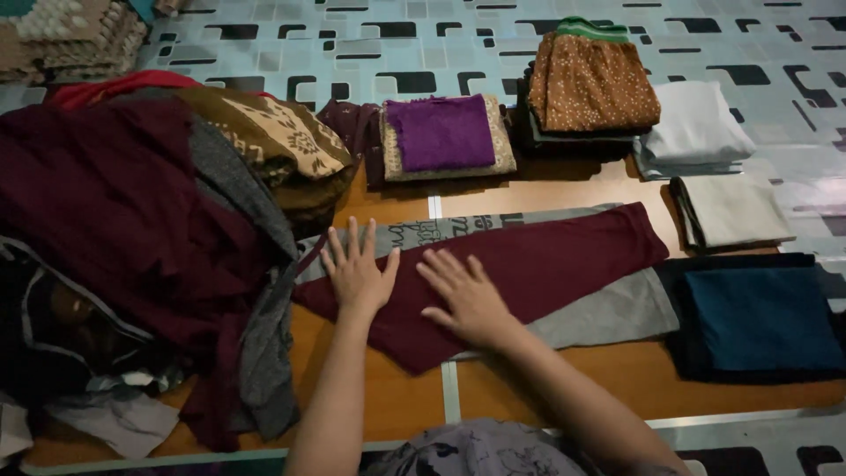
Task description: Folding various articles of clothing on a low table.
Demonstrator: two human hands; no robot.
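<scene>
A maroon garment (546,260) lies spread out on a grey garment (617,308) on the floor in front of me. My left hand (357,269) rests flat, fingers apart, on the maroon cloth's left end. Just to its right, my right hand (467,295) presses flat on the same cloth. Neither hand grips anything.
A big heap of unfolded clothes (132,229) fills the left side. Folded stacks lie beyond and to the right: purple on beige (441,132), brown dotted (590,84), white (696,123), cream (731,211), dark blue (762,317). Patterned flooring (775,53) lies behind.
</scene>
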